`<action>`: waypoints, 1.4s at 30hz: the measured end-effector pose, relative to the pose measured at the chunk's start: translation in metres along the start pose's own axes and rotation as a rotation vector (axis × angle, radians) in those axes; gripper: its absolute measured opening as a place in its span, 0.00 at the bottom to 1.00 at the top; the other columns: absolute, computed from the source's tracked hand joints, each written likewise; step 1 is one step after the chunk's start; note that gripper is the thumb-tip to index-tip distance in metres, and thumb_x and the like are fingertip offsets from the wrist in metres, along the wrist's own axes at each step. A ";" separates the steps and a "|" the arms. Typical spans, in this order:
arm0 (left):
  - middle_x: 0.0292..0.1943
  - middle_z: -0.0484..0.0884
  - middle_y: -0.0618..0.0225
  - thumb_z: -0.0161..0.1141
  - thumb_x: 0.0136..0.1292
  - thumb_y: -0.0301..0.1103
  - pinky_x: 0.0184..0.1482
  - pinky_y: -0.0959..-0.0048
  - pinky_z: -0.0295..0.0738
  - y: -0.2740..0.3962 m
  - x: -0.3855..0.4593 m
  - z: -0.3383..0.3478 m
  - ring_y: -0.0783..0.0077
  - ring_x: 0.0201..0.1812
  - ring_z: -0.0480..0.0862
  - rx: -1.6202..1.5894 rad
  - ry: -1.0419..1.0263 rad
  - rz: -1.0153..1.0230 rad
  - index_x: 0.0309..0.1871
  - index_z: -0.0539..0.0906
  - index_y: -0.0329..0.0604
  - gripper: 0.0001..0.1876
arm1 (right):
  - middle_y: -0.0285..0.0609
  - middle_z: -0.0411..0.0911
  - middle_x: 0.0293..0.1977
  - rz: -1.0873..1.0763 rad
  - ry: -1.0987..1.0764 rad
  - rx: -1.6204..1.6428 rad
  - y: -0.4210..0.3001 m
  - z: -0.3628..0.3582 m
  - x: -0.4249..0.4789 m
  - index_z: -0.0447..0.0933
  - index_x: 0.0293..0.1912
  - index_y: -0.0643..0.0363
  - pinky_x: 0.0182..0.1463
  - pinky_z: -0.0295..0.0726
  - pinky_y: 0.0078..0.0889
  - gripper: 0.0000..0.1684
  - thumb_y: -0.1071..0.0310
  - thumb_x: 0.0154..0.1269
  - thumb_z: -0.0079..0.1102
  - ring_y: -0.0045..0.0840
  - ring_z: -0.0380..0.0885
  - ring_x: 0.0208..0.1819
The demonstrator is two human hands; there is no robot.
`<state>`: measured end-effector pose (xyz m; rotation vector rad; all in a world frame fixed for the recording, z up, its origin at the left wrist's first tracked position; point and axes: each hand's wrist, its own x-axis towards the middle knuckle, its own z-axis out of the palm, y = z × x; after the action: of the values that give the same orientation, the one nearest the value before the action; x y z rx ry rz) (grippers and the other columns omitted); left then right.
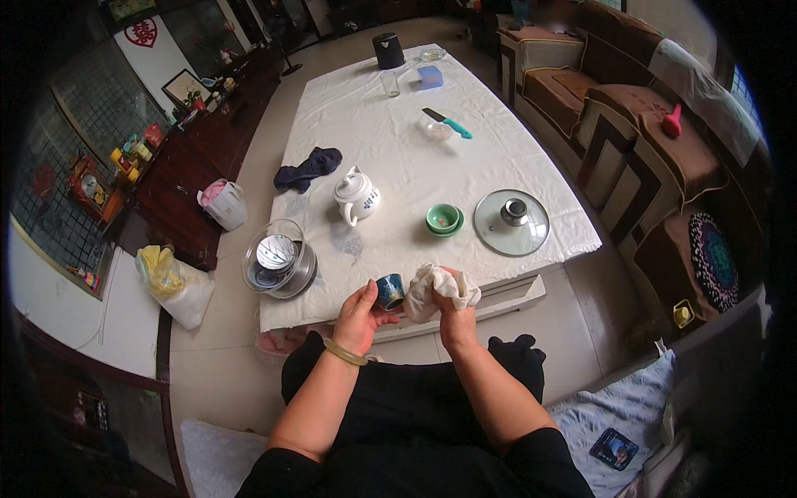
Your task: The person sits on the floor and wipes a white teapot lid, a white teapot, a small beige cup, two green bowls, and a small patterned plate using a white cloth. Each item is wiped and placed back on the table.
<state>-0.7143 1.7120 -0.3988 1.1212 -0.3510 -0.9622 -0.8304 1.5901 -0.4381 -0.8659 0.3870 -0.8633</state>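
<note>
My left hand (359, 316) holds a small dark-blue cup (391, 291) tilted on its side, thumb above and fingers beneath. In my right hand (457, 320) is a bunched off-white cloth (429, 291), right beside the cup. Both hands are over the near edge of the table. A white teapot (356, 194) with blue markings stands beyond them. Stacked green cups or bowls (443, 218) sit to its right, near a glass pot lid (512, 230) with a knob. At the left corner, a glass bowl (303, 231) containing patterned dishes (276, 252) rests on a metal pan (304, 283).
The table bears a white cloth (386, 155). A dark cloth (308, 169) lies at its left edge. Farther back are a teal-handled knife (457, 127) across a clear bowl (434, 129), a drinking glass (390, 85), a blue box (429, 77) and a black container (389, 51). A sofa (647, 131) flanks the right.
</note>
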 end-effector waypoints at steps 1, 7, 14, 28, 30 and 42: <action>0.41 0.82 0.61 0.53 0.67 0.51 0.36 0.68 0.81 0.000 -0.001 0.001 0.67 0.41 0.83 0.012 0.019 0.004 0.49 0.77 0.37 0.23 | 0.36 0.74 0.44 -0.004 -0.002 0.000 -0.004 0.002 -0.001 0.71 0.53 0.64 0.53 0.71 0.27 0.24 0.60 0.62 0.60 0.21 0.72 0.46; 0.41 0.81 0.65 0.52 0.68 0.51 0.40 0.70 0.79 -0.009 -0.002 0.011 0.71 0.41 0.82 -0.091 0.142 -0.036 0.49 0.77 0.38 0.22 | 0.46 0.74 0.52 -0.515 -0.250 -0.360 -0.017 0.028 -0.010 0.72 0.53 0.63 0.62 0.66 0.36 0.22 0.61 0.63 0.55 0.34 0.72 0.56; 0.48 0.78 0.67 0.47 0.71 0.47 0.52 0.73 0.73 -0.017 -0.008 0.028 0.72 0.49 0.77 -0.180 0.118 0.015 0.54 0.75 0.40 0.21 | 0.52 0.68 0.58 -0.787 -0.394 -0.943 -0.011 0.032 -0.014 0.72 0.55 0.60 0.63 0.66 0.39 0.24 0.69 0.58 0.58 0.45 0.66 0.62; 0.48 0.79 0.67 0.49 0.70 0.49 0.49 0.64 0.76 -0.031 -0.019 0.048 0.71 0.46 0.80 -0.054 0.084 0.071 0.55 0.74 0.40 0.22 | 0.38 0.75 0.41 0.094 -0.117 -0.156 0.002 0.012 -0.011 0.73 0.54 0.58 0.39 0.76 0.23 0.18 0.63 0.67 0.53 0.20 0.73 0.41; 0.48 0.78 0.66 0.49 0.70 0.50 0.49 0.64 0.77 -0.031 -0.018 0.048 0.70 0.46 0.80 -0.023 0.080 0.059 0.55 0.74 0.40 0.22 | 0.40 0.75 0.43 0.128 -0.086 -0.125 0.003 0.009 -0.008 0.73 0.52 0.60 0.41 0.78 0.26 0.18 0.62 0.67 0.53 0.25 0.76 0.41; 0.49 0.79 0.50 0.40 0.71 0.56 0.43 0.65 0.77 0.003 0.006 0.021 0.53 0.51 0.81 -0.210 0.020 -0.081 0.55 0.70 0.37 0.28 | 0.56 0.77 0.44 0.152 0.054 0.243 -0.005 -0.008 0.009 0.68 0.53 0.65 0.51 0.77 0.39 0.18 0.65 0.68 0.46 0.38 0.77 0.47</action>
<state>-0.7233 1.6948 -0.3882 0.9577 -0.1845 -1.0333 -0.8324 1.5771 -0.4384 -0.5819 0.3811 -0.7759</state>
